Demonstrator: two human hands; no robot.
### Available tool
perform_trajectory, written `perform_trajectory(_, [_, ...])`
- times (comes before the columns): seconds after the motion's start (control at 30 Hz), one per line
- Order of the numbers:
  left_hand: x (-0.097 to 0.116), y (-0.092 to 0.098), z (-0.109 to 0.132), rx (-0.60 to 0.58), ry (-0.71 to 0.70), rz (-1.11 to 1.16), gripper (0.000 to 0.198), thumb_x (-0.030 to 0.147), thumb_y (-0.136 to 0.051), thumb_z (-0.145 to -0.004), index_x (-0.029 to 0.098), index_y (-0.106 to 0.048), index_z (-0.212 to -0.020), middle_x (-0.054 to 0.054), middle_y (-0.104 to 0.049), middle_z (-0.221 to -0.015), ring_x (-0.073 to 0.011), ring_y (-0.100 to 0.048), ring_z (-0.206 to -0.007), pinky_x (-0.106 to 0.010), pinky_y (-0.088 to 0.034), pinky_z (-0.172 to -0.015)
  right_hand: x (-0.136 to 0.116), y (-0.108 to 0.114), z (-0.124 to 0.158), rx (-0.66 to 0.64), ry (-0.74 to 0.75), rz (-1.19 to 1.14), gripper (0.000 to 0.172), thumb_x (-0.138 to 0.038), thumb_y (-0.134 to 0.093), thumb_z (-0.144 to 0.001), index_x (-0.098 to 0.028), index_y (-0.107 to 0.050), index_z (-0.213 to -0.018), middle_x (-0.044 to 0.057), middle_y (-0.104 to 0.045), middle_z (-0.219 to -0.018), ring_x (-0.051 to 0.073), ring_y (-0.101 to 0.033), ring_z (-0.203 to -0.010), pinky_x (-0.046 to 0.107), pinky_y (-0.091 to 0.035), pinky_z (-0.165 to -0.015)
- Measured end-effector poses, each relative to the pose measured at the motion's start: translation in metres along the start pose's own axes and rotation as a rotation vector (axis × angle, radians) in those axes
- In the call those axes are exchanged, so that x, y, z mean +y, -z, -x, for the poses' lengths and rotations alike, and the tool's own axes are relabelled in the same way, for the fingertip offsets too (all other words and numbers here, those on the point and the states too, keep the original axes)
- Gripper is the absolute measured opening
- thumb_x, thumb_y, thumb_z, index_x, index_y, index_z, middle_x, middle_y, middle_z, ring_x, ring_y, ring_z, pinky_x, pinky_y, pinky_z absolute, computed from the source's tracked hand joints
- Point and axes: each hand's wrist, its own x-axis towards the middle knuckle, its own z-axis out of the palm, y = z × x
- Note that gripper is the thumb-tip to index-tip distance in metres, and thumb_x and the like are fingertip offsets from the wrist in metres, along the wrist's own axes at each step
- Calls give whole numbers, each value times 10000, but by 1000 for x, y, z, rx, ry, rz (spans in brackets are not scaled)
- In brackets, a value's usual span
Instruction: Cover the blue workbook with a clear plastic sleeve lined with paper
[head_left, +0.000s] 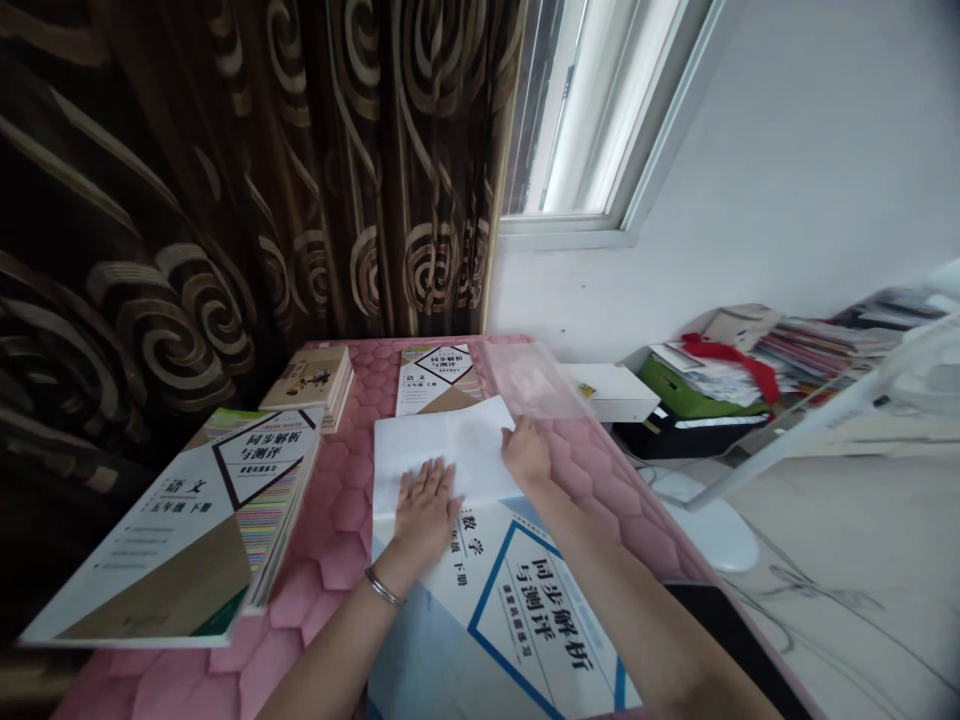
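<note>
My left hand (424,508) lies flat with fingers stretched out on a white sheet (442,450) that is folded over the top of a blue-and-white workbook (517,620). A bracelet sits on that wrist. My right hand (526,452) presses the sheet's right edge with fingers curled down at the fold. A clear plastic cover (534,382) lies just beyond the right hand.
The pink quilted table (330,545) holds a stack of workbooks (187,530) at left, a small tan book stack (309,382) and another workbook (439,378) at the back. A brown curtain hangs behind. A white box (615,392), papers and a fan base stand at right.
</note>
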Motion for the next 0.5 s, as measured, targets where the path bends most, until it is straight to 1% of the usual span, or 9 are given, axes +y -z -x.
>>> perform_trajectory(0.07, [-2,2,-5,-52,8,21,546,410,-246,-980,242,-283,-1498,-29,-240,-1569,-225,-223,-1450,-522,-143,-1182,0,0,14,68,156,67,468,-230,-423,-937,-76,-445,-1379,232,-492,-1383,342,-450,-1285,487,-348,-1026])
perform_trajectory(0.1, [-2,4,-6,-73,6,29,555,420,-235,-980,238,-263,-1504,-25,-213,-1575,-224,-204,-1456,-523,-137,-1182,1,0,24,77,287,99,483,-244,-422,-941,-105,-430,-1404,207,-439,-1443,340,-400,-1324,505,-314,-1053])
perform_trajectory(0.13, [-2,7,-7,-95,1,32,563,423,-227,-980,229,-246,-1509,-27,-189,-1581,-224,-187,-1460,-522,-134,-1182,3,-2,35,55,445,123,486,-272,-413,-951,-140,-427,-1418,176,-406,-1479,330,-367,-1349,513,-290,-1071])
perform_trajectory(0.2, [-1,10,-8,-139,-6,26,566,404,-220,-981,205,-244,-1510,-44,-170,-1584,-230,-169,-1464,-518,-135,-1181,6,-6,58,-73,759,125,479,-348,-375,-974,-211,-432,-1429,110,-389,-1507,281,-328,-1385,493,-253,-1110])
perform_trajectory(0.23, [-1,10,-8,-151,-6,17,559,384,-218,-982,197,-256,-1508,-54,-176,-1583,-232,-167,-1464,-513,-136,-1181,9,-8,68,-145,870,117,486,-382,-353,-982,-232,-420,-1440,86,-387,-1512,255,-313,-1398,480,-233,-1128])
perform_trajectory(0.27, [-1,10,-8,-151,-3,5,552,362,-216,-982,192,-268,-1505,-64,-185,-1582,-231,-166,-1464,-504,-136,-1182,12,-10,75,-201,932,113,497,-410,-330,-987,-241,-404,-1449,72,-382,-1516,235,-302,-1407,471,-213,-1143])
perform_trajectory(0.33, [-5,10,-8,-125,27,-24,545,326,-217,-981,183,-274,-1503,-76,-192,-1581,-227,-166,-1464,-476,-136,-1187,20,-12,81,-263,943,128,523,-447,-283,-995,-236,-376,-1464,64,-357,-1527,210,-271,-1425,457,-181,-1164])
perform_trajectory(0.4, [-14,9,-7,-106,96,-57,558,319,-239,-974,157,-260,-1507,-93,-179,-1582,-231,-175,-1461,-454,-143,-1188,31,-12,76,-281,872,173,545,-461,-249,-998,-213,-361,-1470,71,-309,-1544,204,-230,-1441,455,-166,-1172])
perform_trajectory(0.5, [-34,11,-2,-126,224,-97,579,324,-267,-963,120,-255,-1504,-117,-170,-1578,-245,-198,-1455,-455,-174,-1182,49,-9,58,-285,736,238,564,-456,-236,-996,-186,-333,-1481,86,-255,-1560,215,-193,-1452,475,-154,-1173])
